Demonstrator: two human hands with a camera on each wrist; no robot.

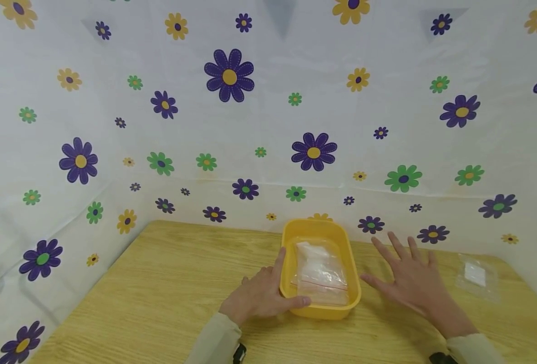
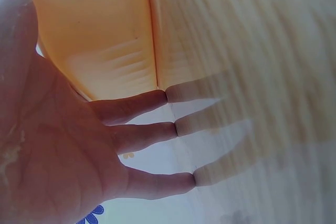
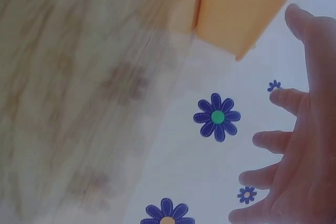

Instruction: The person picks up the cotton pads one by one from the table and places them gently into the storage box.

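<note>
A yellow plastic tub stands on the wooden table near its back edge. Inside lies a clear zip bag with a red seal line and something white in it. My left hand rests against the tub's left side, thumb over the front rim and index finger along the left wall. In the left wrist view its other fingers reach straight down, tips on the table. Spread flat in the air, my right hand is just right of the tub and holds nothing.
A small clear bag with a white piece inside lies at the table's right end. The wooden table extends to the left of the tub. A white flowered sheet hangs behind and at the sides.
</note>
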